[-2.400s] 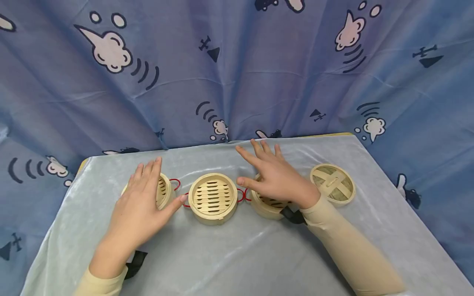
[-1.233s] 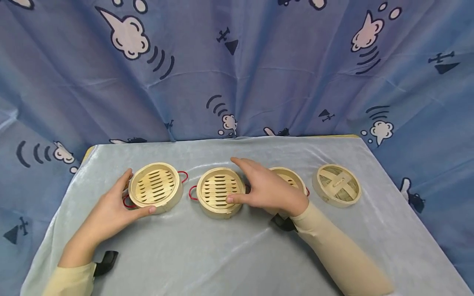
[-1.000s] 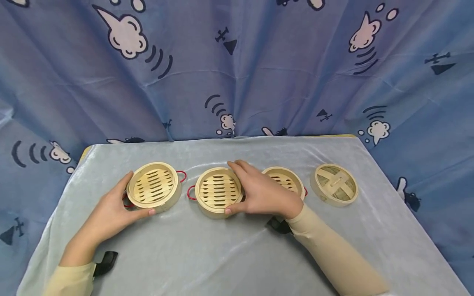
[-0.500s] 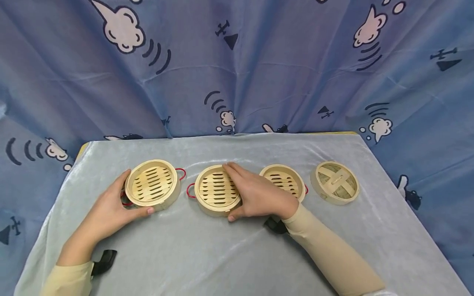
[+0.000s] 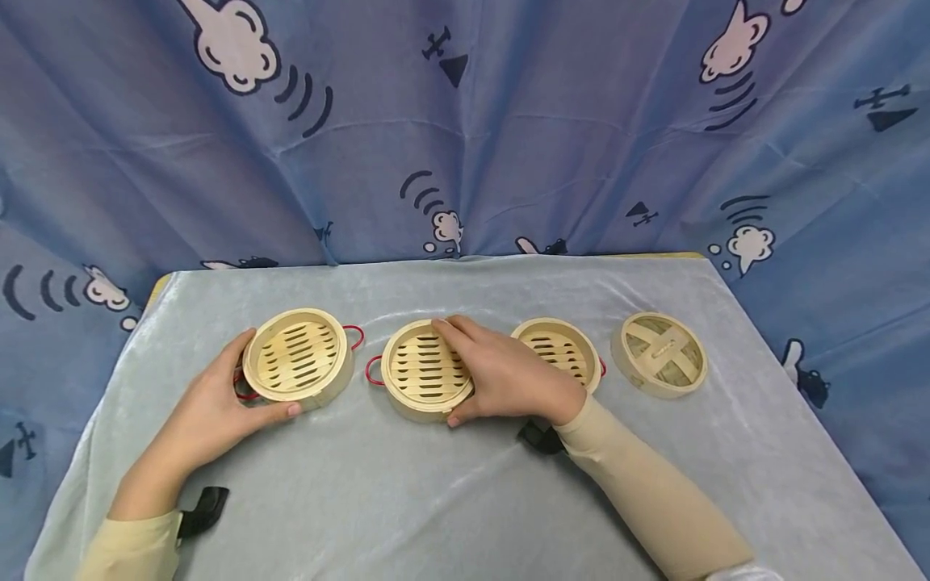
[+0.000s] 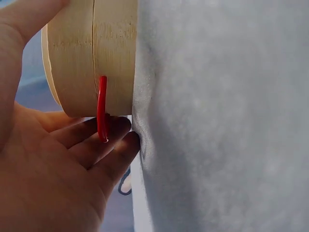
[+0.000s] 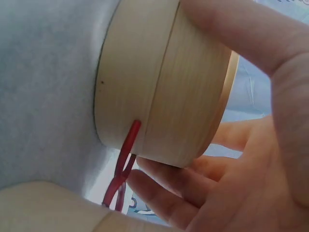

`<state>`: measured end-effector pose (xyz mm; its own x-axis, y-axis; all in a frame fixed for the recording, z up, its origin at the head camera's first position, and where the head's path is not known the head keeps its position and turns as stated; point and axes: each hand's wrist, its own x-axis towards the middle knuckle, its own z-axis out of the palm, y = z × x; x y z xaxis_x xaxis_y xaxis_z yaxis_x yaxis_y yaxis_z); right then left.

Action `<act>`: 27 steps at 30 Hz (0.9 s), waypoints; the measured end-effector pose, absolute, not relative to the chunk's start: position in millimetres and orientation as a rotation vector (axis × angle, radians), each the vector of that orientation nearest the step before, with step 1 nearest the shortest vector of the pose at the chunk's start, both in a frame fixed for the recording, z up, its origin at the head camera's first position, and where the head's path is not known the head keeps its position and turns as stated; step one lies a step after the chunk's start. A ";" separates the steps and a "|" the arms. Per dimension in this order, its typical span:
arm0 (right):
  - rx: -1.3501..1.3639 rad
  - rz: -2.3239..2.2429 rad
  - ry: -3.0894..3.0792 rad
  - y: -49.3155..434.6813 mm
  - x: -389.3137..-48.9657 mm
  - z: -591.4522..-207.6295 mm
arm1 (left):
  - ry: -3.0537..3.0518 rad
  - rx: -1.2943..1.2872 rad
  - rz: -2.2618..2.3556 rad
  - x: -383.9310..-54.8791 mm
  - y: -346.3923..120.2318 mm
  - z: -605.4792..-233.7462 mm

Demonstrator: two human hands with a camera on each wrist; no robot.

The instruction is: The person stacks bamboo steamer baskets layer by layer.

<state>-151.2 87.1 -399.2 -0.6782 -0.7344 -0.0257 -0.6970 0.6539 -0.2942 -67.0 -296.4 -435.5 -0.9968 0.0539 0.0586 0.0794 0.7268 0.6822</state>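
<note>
Three round bamboo steamer baskets with slatted floors and red handles stand in a row in the head view. My left hand point(image 5: 211, 411) grips the left steamer basket point(image 5: 298, 359) from its left side, thumb at the front and fingers behind. In the left wrist view its red handle point(image 6: 102, 108) sticks out between thumb and fingers. My right hand point(image 5: 508, 375) holds the middle steamer basket point(image 5: 421, 367) by its right side, covering its right handle. The right wrist view shows the thumb along the basket's wall point(image 7: 159, 82) and the fingers round the far side.
The right steamer basket point(image 5: 555, 347) stands partly behind my right hand and wrist. Beyond it, at far right, lies a woven bamboo lid point(image 5: 659, 355) with crossed strips. A pale grey cloth point(image 5: 407, 500) covers the table, and a blue patterned curtain point(image 5: 538, 161) hangs behind.
My left hand has come down from above the left basket to its left side and taken hold. My right hand has moved left from over the right basket and closed on the middle one.
</note>
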 end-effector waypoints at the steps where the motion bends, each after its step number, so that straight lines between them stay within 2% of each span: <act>1: -1.183 -0.394 2.725 87.1 -151.6 -398.6 | -2.880 -0.106 -1.162 -66.9 -296.5 -436.8; 8: -1.155 -0.388 2.721 87.4 -151.7 -396.8 | -2.812 -0.109 -1.320 -63.8 -300.1 -447.0; 21: -1.273 -0.492 2.696 87.5 -151.1 -396.2 | -2.822 -0.126 -1.305 -61.8 -302.6 -445.8; 27: -1.243 -0.555 2.699 88.5 -151.0 -392.9 | -2.832 -0.102 -1.305 -66.0 -302.7 -444.9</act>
